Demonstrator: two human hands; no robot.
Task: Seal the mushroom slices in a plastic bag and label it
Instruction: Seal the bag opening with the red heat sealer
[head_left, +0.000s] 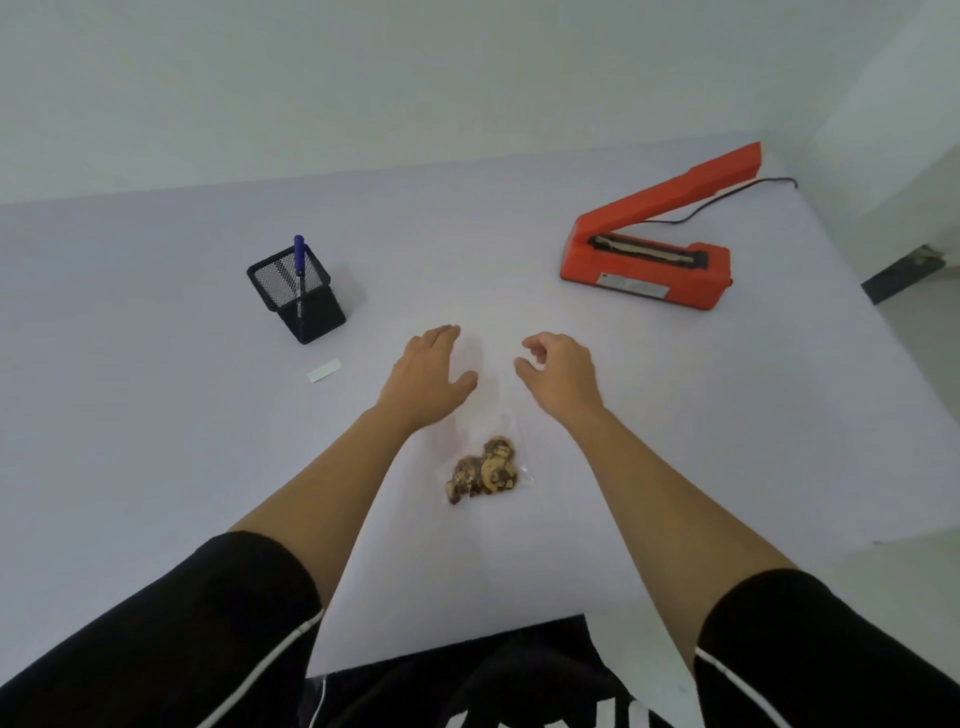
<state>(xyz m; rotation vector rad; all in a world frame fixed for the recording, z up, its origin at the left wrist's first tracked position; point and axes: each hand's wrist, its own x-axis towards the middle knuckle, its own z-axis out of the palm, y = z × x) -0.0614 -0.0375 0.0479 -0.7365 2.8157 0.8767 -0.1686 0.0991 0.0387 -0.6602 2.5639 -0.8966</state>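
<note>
A clear plastic bag (480, 415) lies on the white table, its near end holding several brown mushroom slices (485, 470). My left hand (431, 376) rests flat, fingers apart, over the bag's far left part. My right hand (558, 374) hovers just right of the bag's far end, fingers loosely curled and holding nothing. A small white label (323, 370) lies on the table to the left. A blue pen (300, 260) stands in a black mesh holder (296, 293) at the back left. An orange heat sealer (649, 249) sits at the back right with its arm raised.
The sealer's black cord (727, 195) trails toward the table's far right edge (883, 312). The wall runs close behind the table. My dark clothing shows below the near edge.
</note>
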